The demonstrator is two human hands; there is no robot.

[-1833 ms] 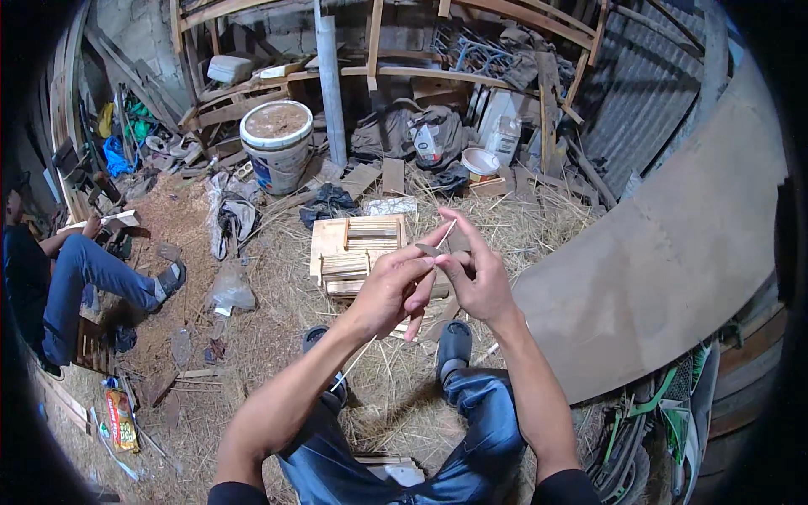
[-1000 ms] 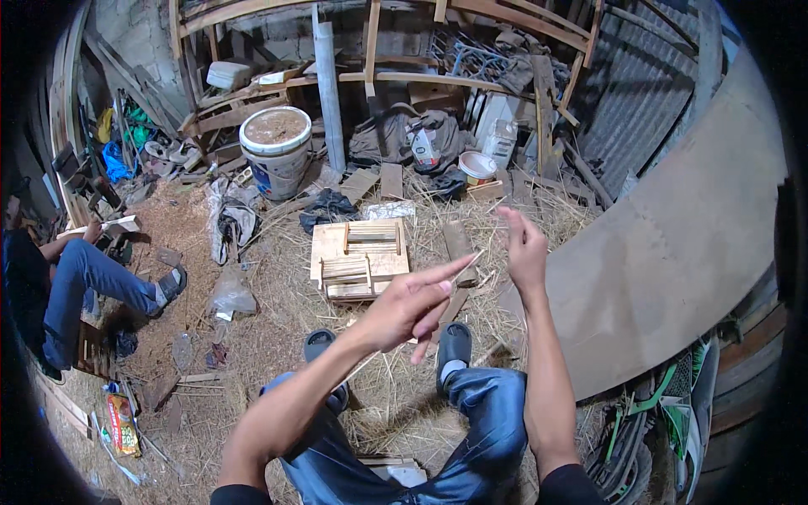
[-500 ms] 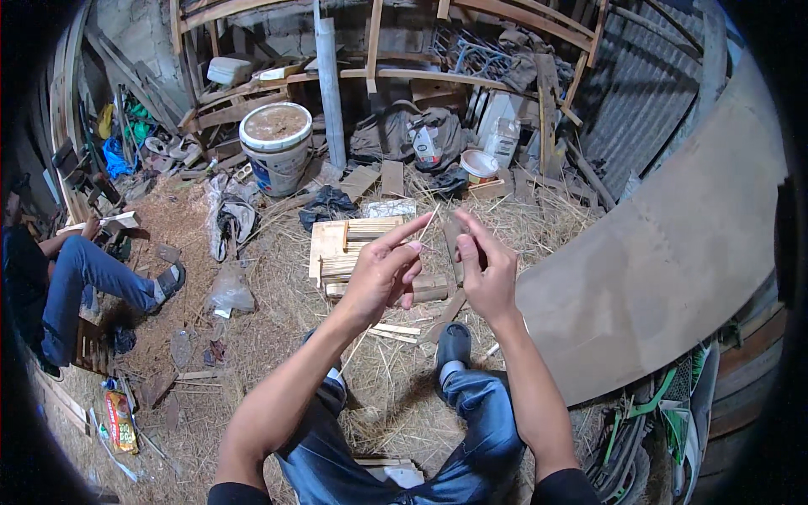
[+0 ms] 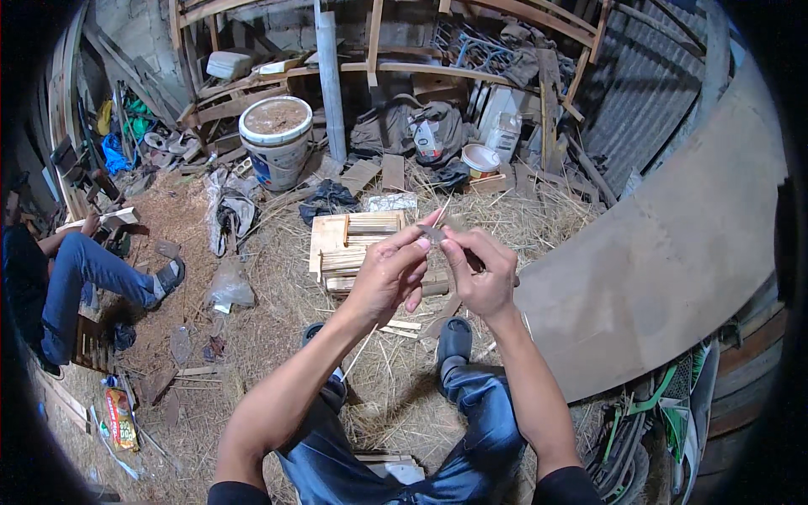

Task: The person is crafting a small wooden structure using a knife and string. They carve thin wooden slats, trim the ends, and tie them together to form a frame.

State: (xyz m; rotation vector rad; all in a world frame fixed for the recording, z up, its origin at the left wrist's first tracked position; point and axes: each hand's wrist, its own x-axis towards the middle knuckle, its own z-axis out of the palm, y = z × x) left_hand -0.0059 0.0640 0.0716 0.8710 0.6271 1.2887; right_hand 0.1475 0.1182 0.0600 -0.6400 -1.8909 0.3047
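Lettering (image 4: 115, 414) on red-yellow packet (image 4: 126, 431)

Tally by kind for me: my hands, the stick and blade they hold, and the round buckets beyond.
Hands: 2 (left hand, right hand)
Stick: 1
Blade: 1
Buckets: 2 (large bucket, small bucket)
Total: 6

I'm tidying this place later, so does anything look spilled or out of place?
Wood shavings lie loose across the ground at left, outside the bucket, so they look spilled. A crumpled clear plastic bag and a red-and-yellow packet lie there like litter. Nothing seems odd about the thin stick at the left fingers.
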